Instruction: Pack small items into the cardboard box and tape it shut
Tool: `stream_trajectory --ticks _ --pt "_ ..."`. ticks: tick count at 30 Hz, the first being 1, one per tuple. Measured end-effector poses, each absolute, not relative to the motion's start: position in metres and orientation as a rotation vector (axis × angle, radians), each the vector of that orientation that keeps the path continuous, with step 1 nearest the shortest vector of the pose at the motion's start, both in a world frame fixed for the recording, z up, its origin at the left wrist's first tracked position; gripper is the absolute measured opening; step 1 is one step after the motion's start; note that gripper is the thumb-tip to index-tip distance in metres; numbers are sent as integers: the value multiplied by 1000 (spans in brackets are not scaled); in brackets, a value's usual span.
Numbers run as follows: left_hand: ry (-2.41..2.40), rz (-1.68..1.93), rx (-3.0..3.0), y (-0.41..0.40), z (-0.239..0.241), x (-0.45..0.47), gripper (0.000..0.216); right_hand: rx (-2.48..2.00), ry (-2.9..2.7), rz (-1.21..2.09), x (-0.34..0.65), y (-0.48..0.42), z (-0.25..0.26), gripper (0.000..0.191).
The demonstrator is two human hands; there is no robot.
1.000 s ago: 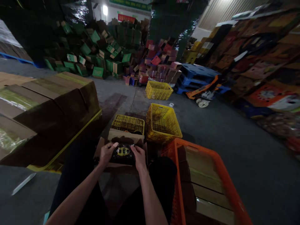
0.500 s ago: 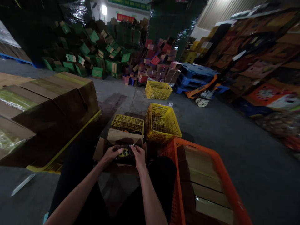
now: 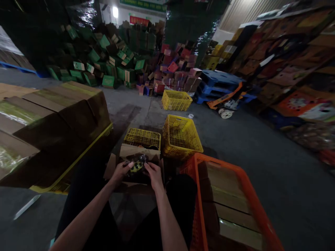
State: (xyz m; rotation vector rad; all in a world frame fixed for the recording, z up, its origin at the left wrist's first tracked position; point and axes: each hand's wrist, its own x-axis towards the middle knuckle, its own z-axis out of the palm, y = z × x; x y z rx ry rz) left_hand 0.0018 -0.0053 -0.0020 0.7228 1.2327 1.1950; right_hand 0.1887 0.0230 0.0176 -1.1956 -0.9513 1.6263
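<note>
Over an open cardboard box [image 3: 141, 152] between my knees, I hold a small black-and-yellow item in clear plastic [image 3: 137, 167]. Its exact kind is too dark to make out. My left hand [image 3: 121, 172] grips its left side, thumb on top. At the right side, my right hand [image 3: 153, 172] pinches the plastic with thumb and fingers. The box's flaps stand up around my hands, and its inside is mostly dark.
Yellow crates, one full-looking [image 3: 142, 136] and one open [image 3: 182, 134], stand ahead. At my right is an orange crate [image 3: 235, 167] of cardboard boxes; stacked cartons [image 3: 60, 108] are at left. Farther off are a pallet jack [image 3: 225, 99] and blue pallets [image 3: 220, 79].
The item has turned, so its yellow part and crinkled clear plastic show more. Both hands have shifted slightly left and drawn a little closer around it.
</note>
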Motion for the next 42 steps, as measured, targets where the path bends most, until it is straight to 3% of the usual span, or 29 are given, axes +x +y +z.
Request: stream_trajectory --ticks 8,15,23,32,42 --pt "1076 1042 854 -8 17 3 61 -1234 -944 1504 191 28 11 35" --pt "892 1003 858 -16 34 5 64 -1147 -831 1574 188 28 13 47" --pt "923 1059 832 -13 21 5 61 -1114 -941 1570 189 24 12 35" --pt "910 1111 745 -10 12 5 57 -1119 -981 1572 187 25 13 46" --pt "924 1146 726 -14 25 8 53 -1241 -1277 1461 180 22 20 22"
